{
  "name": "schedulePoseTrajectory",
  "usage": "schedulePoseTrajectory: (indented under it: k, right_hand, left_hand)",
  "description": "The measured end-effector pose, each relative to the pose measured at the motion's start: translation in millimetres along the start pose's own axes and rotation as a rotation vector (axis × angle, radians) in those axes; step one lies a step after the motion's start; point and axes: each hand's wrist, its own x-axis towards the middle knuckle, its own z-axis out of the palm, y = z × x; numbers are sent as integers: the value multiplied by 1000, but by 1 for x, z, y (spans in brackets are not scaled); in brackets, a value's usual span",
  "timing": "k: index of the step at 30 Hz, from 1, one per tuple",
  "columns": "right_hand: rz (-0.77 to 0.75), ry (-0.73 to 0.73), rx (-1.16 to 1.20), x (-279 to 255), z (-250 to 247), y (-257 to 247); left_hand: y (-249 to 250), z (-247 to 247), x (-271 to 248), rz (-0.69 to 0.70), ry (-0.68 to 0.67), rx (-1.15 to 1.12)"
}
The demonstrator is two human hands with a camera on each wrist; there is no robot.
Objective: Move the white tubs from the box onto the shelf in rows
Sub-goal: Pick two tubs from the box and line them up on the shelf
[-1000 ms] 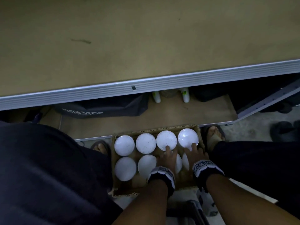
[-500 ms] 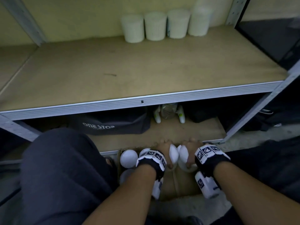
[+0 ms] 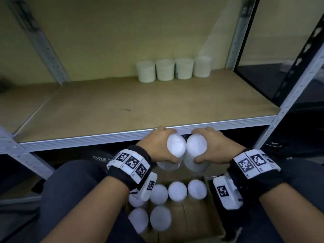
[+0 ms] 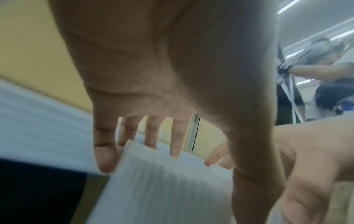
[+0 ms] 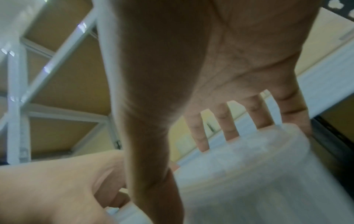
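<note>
My left hand (image 3: 158,146) grips a white tub (image 3: 175,148) from its left side, and my right hand (image 3: 213,146) grips a second white tub (image 3: 196,149) from its right side. The two tubs touch each other in the air just in front of the shelf's metal front edge (image 3: 87,138). In the wrist views each tub (image 4: 162,184) (image 5: 249,174) fills the space under the fingers and thumb. Below, the cardboard box (image 3: 201,220) holds several more white tubs (image 3: 177,191). Several tubs (image 3: 165,69) stand in a row at the back of the shelf board (image 3: 140,104).
Grey slotted uprights (image 3: 294,88) frame the shelf on the right and left (image 3: 43,46). A dark bag (image 3: 98,157) lies on the lower shelf behind the box. My knees in dark trousers (image 3: 70,190) flank the box. A person (image 4: 325,66) works in the background.
Both hands took a tub each out of the box and lifted them up to the shelf's front edge. The view has tilted up toward the shelf.
</note>
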Motion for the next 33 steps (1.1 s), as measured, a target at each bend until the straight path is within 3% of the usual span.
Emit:
schedulePoseTrajectory:
  k: [5,14,24,33]
  right_hand:
    - [-136,168,104,-10,-40,-17]
    - [-236,428,180,28,-63,-49]
    - [-120,406,169,81,-38,-67]
    - [-180,381,149,77,-39,-60]
  left_hand:
    - [7,-55,-22,71,156,-33]
    - [-12,-100,-13,9,358,-85]
    - [-40,-80,14,-91,447,-200]
    - [-47,-80,12,-50,356,-152]
